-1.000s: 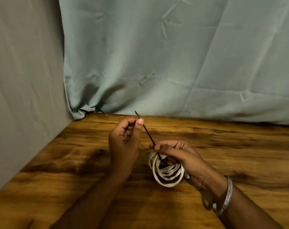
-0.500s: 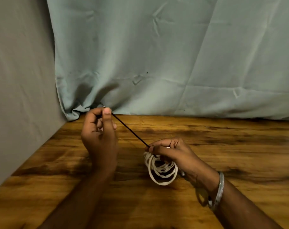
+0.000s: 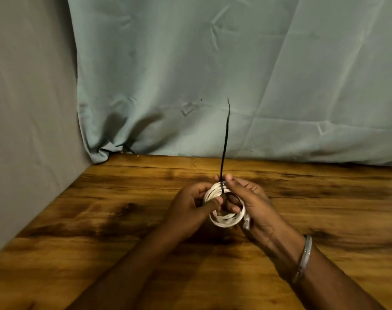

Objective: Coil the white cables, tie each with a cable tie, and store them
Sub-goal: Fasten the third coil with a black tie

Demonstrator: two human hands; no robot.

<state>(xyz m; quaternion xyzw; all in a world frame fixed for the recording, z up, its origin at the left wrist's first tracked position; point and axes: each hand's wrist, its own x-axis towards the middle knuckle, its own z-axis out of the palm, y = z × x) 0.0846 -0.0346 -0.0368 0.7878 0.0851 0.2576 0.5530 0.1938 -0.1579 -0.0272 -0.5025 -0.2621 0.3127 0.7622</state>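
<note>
A person's two bare hands met over a dark-grained wooden table [image 3: 101, 220], seen from a camera worn on the head. Between them sat a small coil of thin white round cable [image 3: 226, 221], held just above the tabletop near its middle. A thin black plastic cable tie [image 3: 225, 139] was wrapped around the far side of the coil, and its long free tail stood nearly upright in front of a pale grey-green fabric backdrop [image 3: 257, 74].

The left hand [image 3: 190, 206] had its fingers curled round the coil's left side, the thumb pressing across the loops. The right hand [image 3: 251, 202] grasped the right side, its thumb and forefinger tip sitting at the spot where the tie crossed the cable. A clear plastic connector [image 3: 246, 222] poked out beside the right palm. A silver metal bangle [image 3: 303, 258] circled the right wrist.

The coil looked light and springy; its loops would likely fan apart if released before the tie is snug, so the sides of the bundle seemed the best place to hold. The tie appeared stiff yet bendable and narrow, probably slick; pinching its tail close to the coil would give the surest pull. Whether its head had already locked could not be made out.
</note>
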